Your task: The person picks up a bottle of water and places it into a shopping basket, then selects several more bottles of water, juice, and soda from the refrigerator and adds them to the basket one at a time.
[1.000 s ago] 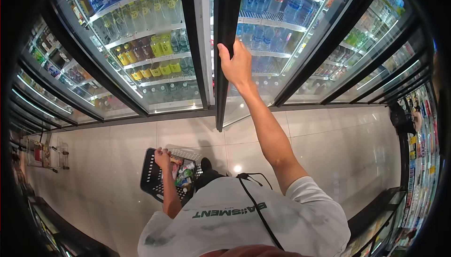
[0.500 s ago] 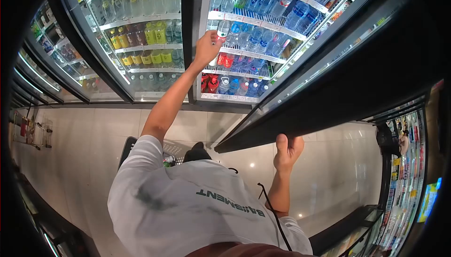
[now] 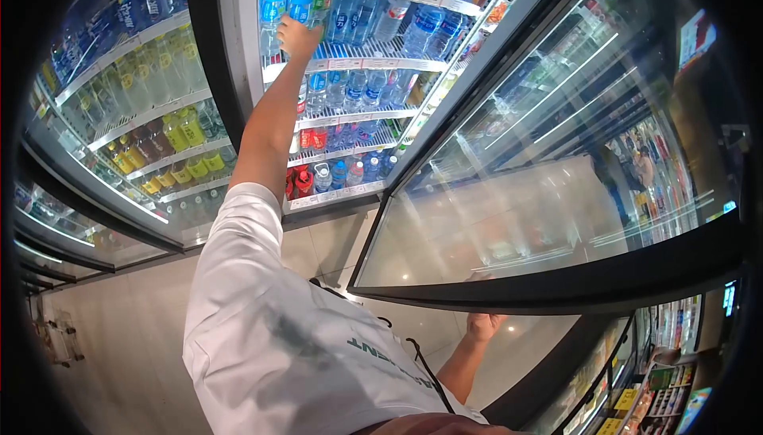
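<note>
My left hand (image 3: 299, 38) is raised to an upper shelf of the drinks cooler, its fingers curled against a water bottle (image 3: 300, 7) with blue on it. The bottle's lower part is hidden by the hand. A green-labelled bottle (image 3: 322, 6) stands just to the right. Below at the right, my right hand (image 3: 483, 325) is at the outer edge of the cooler's glass door (image 3: 524, 220), with its fingers partly hidden by the black frame (image 3: 556, 301). The door stands wide open.
Shelves (image 3: 373, 63) hold rows of water bottles, with red-wrapped bottles (image 3: 303, 181) on the lowest. Closed cooler doors (image 3: 127, 109) line the left. A shopping cart (image 3: 60, 336) stands far left on the tiled floor (image 3: 143, 324). Stocked shelves (image 3: 675, 332) are at the right.
My left hand has gone from a red-and-white-labelled bottle on a lower shelf up to the blue bottles above. The view has turned and moved nearer, and the door's glass now faces me.
</note>
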`<state>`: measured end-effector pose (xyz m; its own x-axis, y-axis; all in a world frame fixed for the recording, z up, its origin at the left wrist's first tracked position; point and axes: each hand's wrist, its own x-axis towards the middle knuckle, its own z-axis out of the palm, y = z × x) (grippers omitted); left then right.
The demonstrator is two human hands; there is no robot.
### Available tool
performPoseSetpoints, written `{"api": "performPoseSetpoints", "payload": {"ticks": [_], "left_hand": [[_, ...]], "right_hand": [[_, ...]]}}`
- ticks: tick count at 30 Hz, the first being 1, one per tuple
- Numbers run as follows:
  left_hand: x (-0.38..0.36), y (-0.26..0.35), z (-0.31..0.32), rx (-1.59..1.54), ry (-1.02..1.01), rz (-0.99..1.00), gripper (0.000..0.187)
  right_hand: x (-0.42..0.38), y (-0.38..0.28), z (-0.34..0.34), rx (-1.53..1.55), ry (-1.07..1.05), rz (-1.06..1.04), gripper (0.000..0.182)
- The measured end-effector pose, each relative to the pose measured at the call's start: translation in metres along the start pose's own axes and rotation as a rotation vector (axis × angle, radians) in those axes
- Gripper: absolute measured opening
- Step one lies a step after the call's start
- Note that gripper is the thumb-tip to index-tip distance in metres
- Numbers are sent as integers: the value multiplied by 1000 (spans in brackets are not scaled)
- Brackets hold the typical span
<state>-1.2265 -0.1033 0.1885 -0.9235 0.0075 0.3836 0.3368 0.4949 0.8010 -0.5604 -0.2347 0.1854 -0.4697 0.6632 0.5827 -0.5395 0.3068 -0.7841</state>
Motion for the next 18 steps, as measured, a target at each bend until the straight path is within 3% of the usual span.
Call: {"api": "performPoseSetpoints", "payload": {"ticks": [3,6,7,10,12,14,16,18], "left_hand": [[15,-12,18,5,58,-8,76],[25,-21,21,-9,74,60,61],[9,-15,8,-2,158,155,44],[-21,-11,-19,-279,237,369,34],[-43,29,-83,-437,168,524,28],[-41,45,-97,-396,150,699,40],[-65,43,-94,-101,-215,692,58],[-86,-9,-56,354,-374,883,80]], "right_hand": [[-8,-1,9,-144,126,41,55],[-7,9,13,-177,110,34,53],[2,2,23,-181,87,65,44],[10,7,32,-224,-18,41,35],[25,14,43,-244,-98,-2,35],[31,21,58,-253,-172,-14,41],[40,11,76,-468,-247,-58,38],[40,13,86,-478,-273,-1,27]]}}
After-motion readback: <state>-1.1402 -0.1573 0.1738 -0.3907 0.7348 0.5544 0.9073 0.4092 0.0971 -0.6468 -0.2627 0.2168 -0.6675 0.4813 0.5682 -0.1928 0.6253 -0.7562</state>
